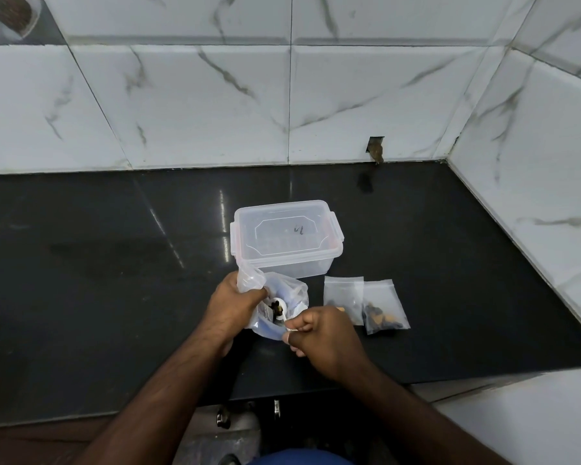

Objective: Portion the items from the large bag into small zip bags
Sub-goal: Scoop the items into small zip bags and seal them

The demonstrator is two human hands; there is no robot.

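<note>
The large clear bag stands open on the black counter, with a blue strip around its mouth. My left hand grips its upper left edge. My right hand pinches the handle of a small white spoon, whose bowl sits inside the bag's mouth with dark pieces in it. To the right lie two small zip bags flat on the counter: one partly under the other, which holds dark and orange bits.
A clear plastic box with a clipped lid stands just behind the large bag. The black counter ends at tiled walls behind and on the right. Its front edge runs just below my wrists.
</note>
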